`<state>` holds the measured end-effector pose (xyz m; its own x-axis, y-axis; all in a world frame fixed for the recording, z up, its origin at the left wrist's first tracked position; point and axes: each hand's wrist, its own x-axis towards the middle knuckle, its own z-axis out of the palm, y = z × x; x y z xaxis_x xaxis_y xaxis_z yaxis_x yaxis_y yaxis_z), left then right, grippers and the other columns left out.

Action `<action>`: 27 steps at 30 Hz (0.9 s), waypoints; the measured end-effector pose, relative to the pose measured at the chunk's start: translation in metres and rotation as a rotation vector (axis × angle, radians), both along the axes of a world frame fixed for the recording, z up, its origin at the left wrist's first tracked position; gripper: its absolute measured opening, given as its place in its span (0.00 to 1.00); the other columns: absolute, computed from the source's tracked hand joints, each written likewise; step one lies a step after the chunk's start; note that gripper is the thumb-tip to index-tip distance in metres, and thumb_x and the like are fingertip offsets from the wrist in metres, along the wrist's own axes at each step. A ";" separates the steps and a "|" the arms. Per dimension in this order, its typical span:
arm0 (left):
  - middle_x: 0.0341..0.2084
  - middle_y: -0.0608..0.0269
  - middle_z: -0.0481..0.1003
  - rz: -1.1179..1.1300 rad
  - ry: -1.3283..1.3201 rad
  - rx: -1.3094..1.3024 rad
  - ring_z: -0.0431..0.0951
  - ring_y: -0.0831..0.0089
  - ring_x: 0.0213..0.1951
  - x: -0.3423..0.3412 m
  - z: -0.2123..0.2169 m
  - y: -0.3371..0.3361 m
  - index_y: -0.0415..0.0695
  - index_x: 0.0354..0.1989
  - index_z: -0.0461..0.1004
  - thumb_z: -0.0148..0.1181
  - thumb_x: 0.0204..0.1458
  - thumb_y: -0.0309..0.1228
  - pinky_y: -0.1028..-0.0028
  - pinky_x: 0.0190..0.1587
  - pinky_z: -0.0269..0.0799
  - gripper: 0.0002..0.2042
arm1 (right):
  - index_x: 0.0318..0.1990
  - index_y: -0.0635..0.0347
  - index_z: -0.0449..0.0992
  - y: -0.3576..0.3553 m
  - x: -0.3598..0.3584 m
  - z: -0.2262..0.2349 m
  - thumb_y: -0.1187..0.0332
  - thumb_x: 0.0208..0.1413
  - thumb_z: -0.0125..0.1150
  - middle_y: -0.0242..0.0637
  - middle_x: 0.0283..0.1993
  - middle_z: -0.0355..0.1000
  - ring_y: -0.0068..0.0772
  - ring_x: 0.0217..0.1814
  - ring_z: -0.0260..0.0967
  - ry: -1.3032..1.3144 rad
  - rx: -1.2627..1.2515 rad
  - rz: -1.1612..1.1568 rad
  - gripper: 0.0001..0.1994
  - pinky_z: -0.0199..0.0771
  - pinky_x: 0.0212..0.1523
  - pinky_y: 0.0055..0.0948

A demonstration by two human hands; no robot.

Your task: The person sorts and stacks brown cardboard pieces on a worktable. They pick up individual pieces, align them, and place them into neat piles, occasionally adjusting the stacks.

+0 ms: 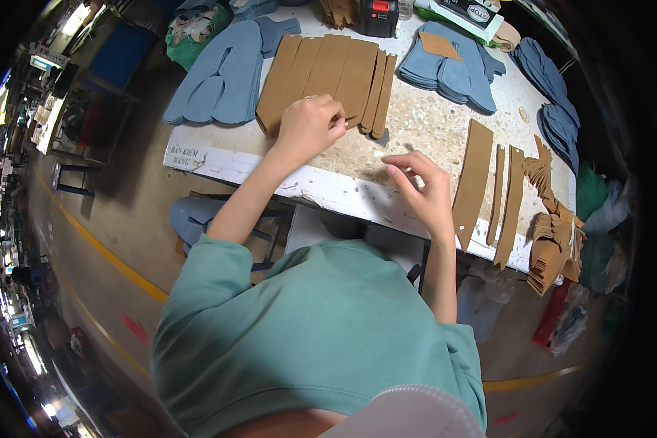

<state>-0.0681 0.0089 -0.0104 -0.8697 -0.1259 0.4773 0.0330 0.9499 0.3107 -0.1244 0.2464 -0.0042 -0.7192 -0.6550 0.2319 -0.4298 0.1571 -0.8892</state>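
Note:
My left hand (310, 130) rests over the near edge of the flat brown pieces (339, 69), which lie side by side in stacks and look like leather. Its fingers are curled together; whatever they may hold is hidden. Narrow brown strips (379, 98) lie just right of those stacks, with a small dark scrap (384, 136) by their near ends. Above the table's speckled near part, my right hand (425, 191) is held with thumb and forefinger apart and nothing visible between them. Right of it lies a wide brown strip (474, 175).
Stacked blue cut pieces stand at the left (223, 77) and back right (445, 73) of the table (423, 131). More brown strips (511, 204) and a fanned brown pile (555, 252) lie at the right edge. A black-and-red device (379, 16) stands at the back.

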 end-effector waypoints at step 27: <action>0.28 0.60 0.78 0.269 -0.319 0.189 0.81 0.66 0.32 0.001 0.005 -0.023 0.43 0.28 0.77 0.66 0.46 0.36 0.67 0.37 0.75 0.10 | 0.64 0.70 0.63 0.073 -0.015 0.046 0.79 0.55 0.55 0.44 0.65 0.63 0.22 0.57 0.69 -0.487 -0.296 -0.086 0.27 0.68 0.56 0.22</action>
